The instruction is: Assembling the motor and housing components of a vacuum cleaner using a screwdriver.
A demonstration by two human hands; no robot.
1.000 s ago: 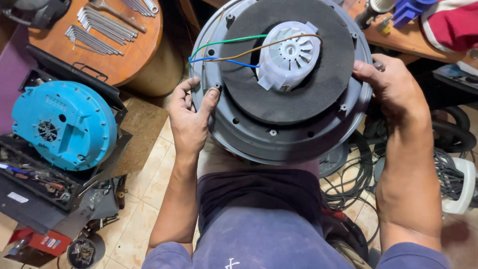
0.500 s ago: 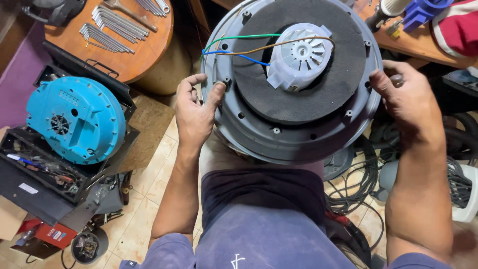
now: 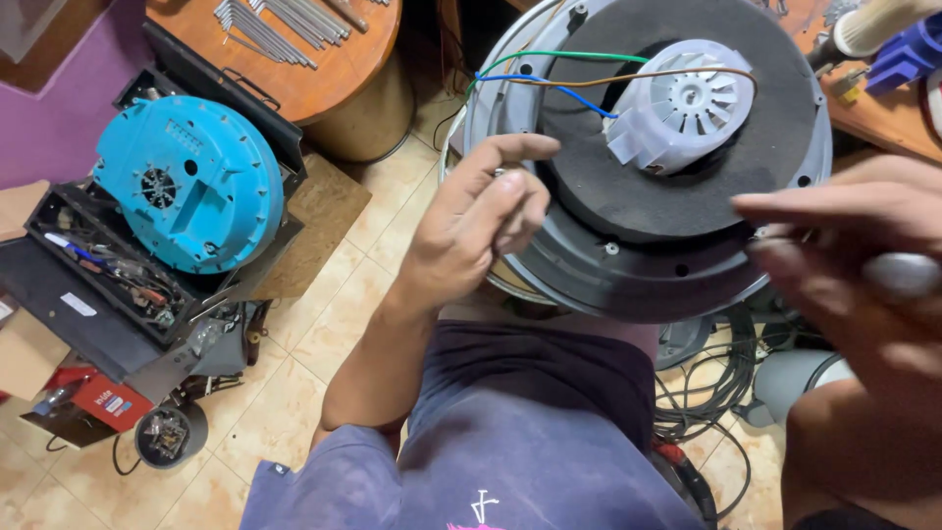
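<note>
A round grey motor housing (image 3: 589, 285) with a black inner disc and a white fan-shaped motor cap (image 3: 682, 103) rests on my lap. Green, blue and brown wires (image 3: 549, 71) run from the cap to the rim. My left hand (image 3: 471, 226) is lifted just off the housing's left rim, and its thumb and fingertips pinch a small metal piece (image 3: 498, 175). My right hand (image 3: 863, 265) hovers blurred in front of the housing's right side, fingers apart, holding nothing and wearing a ring.
A blue round motor cover (image 3: 186, 196) sits on an open black toolbox (image 3: 88, 294) at the left. Wrenches lie on a round wooden table (image 3: 294, 69) behind it. Black cables (image 3: 716, 383) lie coiled on the tiled floor at the right.
Both hands have let go of the housing's rim. The left hand rose with its fingertips pinched, and the right hand lifted toward the camera with fingers spread.
</note>
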